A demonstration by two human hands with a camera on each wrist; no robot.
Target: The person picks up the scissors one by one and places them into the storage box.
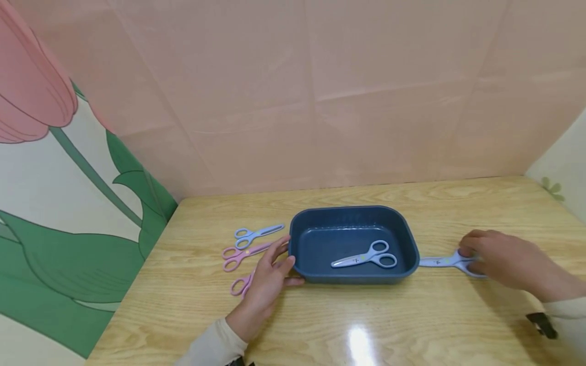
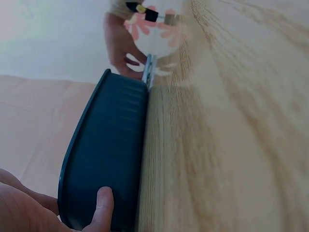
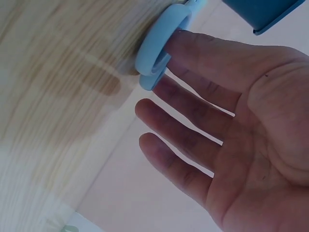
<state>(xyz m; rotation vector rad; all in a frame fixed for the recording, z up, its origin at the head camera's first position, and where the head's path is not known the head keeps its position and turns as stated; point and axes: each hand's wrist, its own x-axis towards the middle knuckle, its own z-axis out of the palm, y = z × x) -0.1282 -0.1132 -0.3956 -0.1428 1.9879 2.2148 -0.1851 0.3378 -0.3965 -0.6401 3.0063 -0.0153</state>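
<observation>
A dark blue rectangular tray (image 1: 316,279) stands on the table with blue-handled scissors (image 1: 359,260) lying inside. My left hand (image 1: 267,282) grips the tray's left end, its thumb (image 2: 104,205) along the front wall and its fingers round the side. To the right of the tray, a second pair of blue scissors (image 1: 444,262) lies with its tip by the tray's wall. At its handle my right hand (image 1: 503,259) pinches the rings between thumb and forefinger. In the right wrist view the thumb overlaps a light blue ring (image 3: 157,43), and the other fingers extend loosely.
Left of the tray lie another pair of blue scissors (image 1: 256,235), pink scissors (image 1: 242,254) and a second pink pair (image 1: 240,285), partly hidden by my left hand. The wood-grain table (image 1: 366,310) ends against a pink-covered wall (image 1: 320,127); a flower-patterned panel (image 1: 68,254) borders the left.
</observation>
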